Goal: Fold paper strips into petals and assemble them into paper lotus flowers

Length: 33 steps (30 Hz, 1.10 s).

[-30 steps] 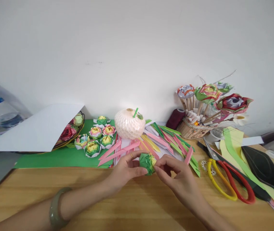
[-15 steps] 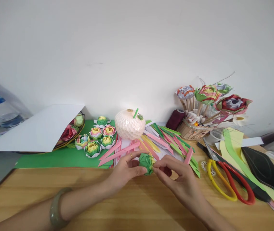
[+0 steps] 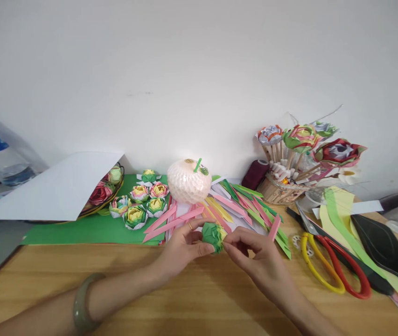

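A small green and yellow folded paper flower (image 3: 213, 237) is held above the front edge of the paper strips. My left hand (image 3: 181, 247) grips it from the left, thumb on the near side. On its right side, the thumb and fingertips of my right hand (image 3: 254, 249) pinch the yellow-green edge. Behind my hands lie pink folded strips (image 3: 174, 224) and a round pearly white object (image 3: 189, 183) with a green strip on top. Several finished paper flowers (image 3: 135, 216) rest on a green sheet (image 3: 90, 232) to the left.
Scissors (image 3: 338, 266) with yellow and red handles lie at the right, beside a black flat object (image 3: 387, 247) and paper strips. A basket (image 3: 279, 189) of stick flowers and a dark red thread spool (image 3: 255, 173) stand behind. White paper (image 3: 55, 186) covers a flower basket at left.
The fingers of my right hand have shifted slightly at the flower's right edge, and its curled fingers sit closer together. The flower stays in nearly the same place.
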Each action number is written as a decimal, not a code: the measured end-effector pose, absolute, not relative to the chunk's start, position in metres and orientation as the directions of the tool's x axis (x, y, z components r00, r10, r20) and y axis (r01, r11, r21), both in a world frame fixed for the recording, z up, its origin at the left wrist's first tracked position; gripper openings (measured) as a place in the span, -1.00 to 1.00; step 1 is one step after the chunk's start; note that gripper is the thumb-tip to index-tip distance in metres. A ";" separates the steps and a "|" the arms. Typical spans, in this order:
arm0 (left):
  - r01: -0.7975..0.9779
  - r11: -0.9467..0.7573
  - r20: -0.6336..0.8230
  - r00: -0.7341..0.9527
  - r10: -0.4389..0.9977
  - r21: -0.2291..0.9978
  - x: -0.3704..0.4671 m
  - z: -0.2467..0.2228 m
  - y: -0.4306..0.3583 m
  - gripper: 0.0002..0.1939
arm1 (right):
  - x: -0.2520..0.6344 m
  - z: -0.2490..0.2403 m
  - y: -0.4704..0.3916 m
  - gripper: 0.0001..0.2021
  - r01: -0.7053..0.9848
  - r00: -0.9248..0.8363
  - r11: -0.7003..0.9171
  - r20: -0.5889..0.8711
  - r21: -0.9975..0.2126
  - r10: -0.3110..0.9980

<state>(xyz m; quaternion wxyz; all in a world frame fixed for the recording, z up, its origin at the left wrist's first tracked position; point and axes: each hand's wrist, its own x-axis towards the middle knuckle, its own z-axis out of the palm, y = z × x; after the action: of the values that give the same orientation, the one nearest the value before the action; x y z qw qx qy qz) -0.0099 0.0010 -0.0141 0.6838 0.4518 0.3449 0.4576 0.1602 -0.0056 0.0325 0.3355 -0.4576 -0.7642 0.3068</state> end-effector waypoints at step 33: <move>-0.334 0.220 -0.104 0.331 0.938 0.917 -0.010 -0.015 0.001 -0.57 | 0.162 0.016 -0.008 -0.82 0.664 -0.411 0.645 0.536 -0.379 0.738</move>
<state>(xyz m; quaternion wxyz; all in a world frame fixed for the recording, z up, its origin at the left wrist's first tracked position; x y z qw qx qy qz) -0.0100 0.0010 -0.0153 0.6959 0.4259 0.3545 0.4568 0.1619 -0.0076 0.0158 0.3462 -0.4181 -0.8381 0.0534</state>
